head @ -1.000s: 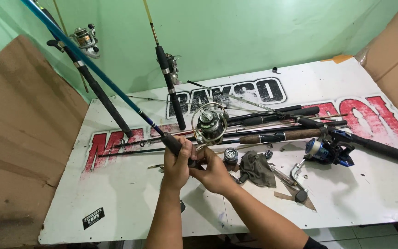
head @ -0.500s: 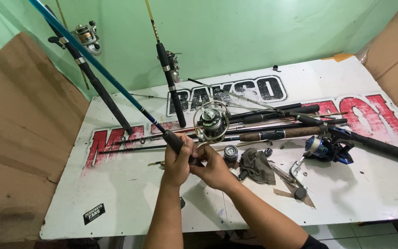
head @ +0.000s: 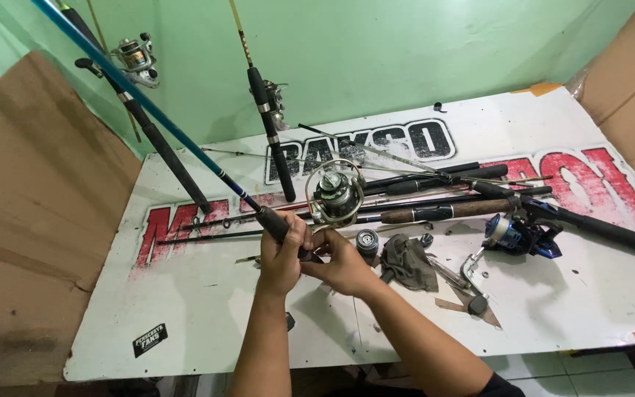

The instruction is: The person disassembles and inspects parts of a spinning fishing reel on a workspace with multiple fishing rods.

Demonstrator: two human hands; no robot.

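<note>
Fingers: those of the left hand [head: 282, 254] are curled tight around the black foam grip of a blue fishing rod [head: 185, 141]; those of the right hand [head: 343, 266] are closed on the same grip just below the reel seat, the two hands touching.
Rod position: it rises from the hands up and to the left, its blue shaft crossing in front of the green wall [head: 406, 51].
Reel: a silver and dark spinning reel [head: 334, 195] with a wire bail sits on the rod just above the right hand; whether its foot is fully seated is hard to tell from here.
Surface: a white printed board with red and black lettering [head: 207, 309] lies under the hands.
Nearby: a small dark spool [head: 367, 241] and a crumpled grey rag [head: 408, 261] lie just right of the right hand; a blue spinning reel [head: 517, 235] lies further right.
Leaning rods: two black-handled rods [head: 273, 140] stand against the wall.
</note>
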